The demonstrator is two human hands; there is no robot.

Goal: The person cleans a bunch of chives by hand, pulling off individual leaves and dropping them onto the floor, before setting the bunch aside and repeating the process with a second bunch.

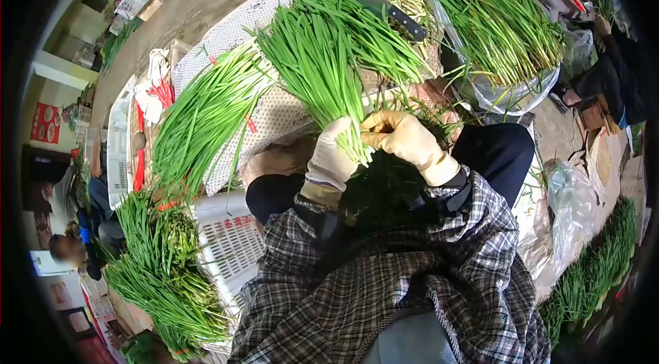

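Note:
My left hand (331, 153), in a white knit glove, is wrapped round the pale stem ends of a bunch of green garlic chives (312, 62). The leaves fan away from me over a cloth-covered board (274, 107). My right hand (405, 141), in a yellowish rubber glove, is beside the stem ends with its fingers curled in a pinch; what lies between the fingertips is too small to make out. Another pile of chives (388, 48) lies to the right of the bunch, under a cleaver (381, 7) with a black handle. More chives (206, 113) lie to the left.
A large heap of chives (491, 17) rests in clear plastic at the upper right. Tied bunches (161, 275) lie on a white crate (233, 244) at the left. Red ties (161, 95) hang beside the board. Other people (618, 76) sit at both sides.

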